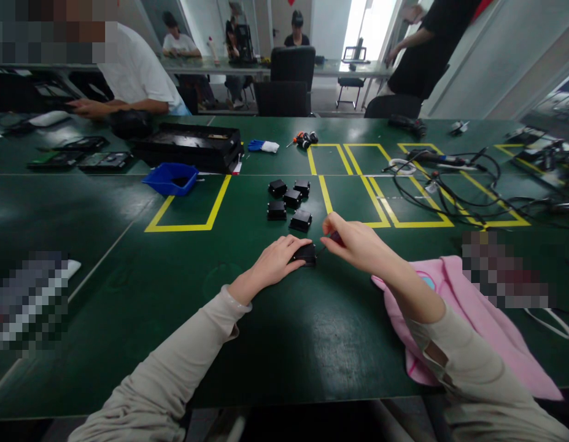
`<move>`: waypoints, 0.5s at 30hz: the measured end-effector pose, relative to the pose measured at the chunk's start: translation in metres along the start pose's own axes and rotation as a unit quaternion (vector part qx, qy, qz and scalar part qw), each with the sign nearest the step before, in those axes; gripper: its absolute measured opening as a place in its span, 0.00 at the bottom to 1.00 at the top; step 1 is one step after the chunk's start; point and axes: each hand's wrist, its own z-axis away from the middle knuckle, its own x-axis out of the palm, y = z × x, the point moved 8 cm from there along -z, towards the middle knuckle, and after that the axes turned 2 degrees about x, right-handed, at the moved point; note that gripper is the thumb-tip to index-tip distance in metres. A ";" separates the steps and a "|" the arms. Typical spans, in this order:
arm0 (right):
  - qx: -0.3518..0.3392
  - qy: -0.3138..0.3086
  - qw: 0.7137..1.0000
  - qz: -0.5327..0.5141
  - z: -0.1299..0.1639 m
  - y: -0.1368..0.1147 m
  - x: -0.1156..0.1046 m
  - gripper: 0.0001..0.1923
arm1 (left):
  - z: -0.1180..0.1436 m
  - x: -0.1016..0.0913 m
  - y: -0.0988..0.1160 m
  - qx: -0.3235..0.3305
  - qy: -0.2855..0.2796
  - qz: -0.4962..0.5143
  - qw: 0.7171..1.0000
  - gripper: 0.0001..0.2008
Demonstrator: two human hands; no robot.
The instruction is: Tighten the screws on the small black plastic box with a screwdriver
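My left hand (277, 261) rests on the table with its fingers and thumb gripping a small black box (306, 253). On the right, my right hand (353, 242) is closed round the dark handle of a screwdriver (336, 237). Its thin shaft slants down to the right end of the box; the fine tip is too small to make out. Just beyond my hands sit several similar black boxes (292, 197) in a loose cluster.
A blue bin (171, 179) stands at the left before a black case (192, 147). Gloves (263, 146) and orange-and-black tools (305, 140) lie farther back. Cables (450, 184) sprawl at the right; a pink cloth (468, 319) lies under my right forearm. Other people sit or stand beyond.
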 end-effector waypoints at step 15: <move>0.004 0.000 1.000 0.009 -0.001 -0.002 0.001 0.10 | 0.000 0.000 0.000 0.005 -0.001 -0.001 1.000 0.22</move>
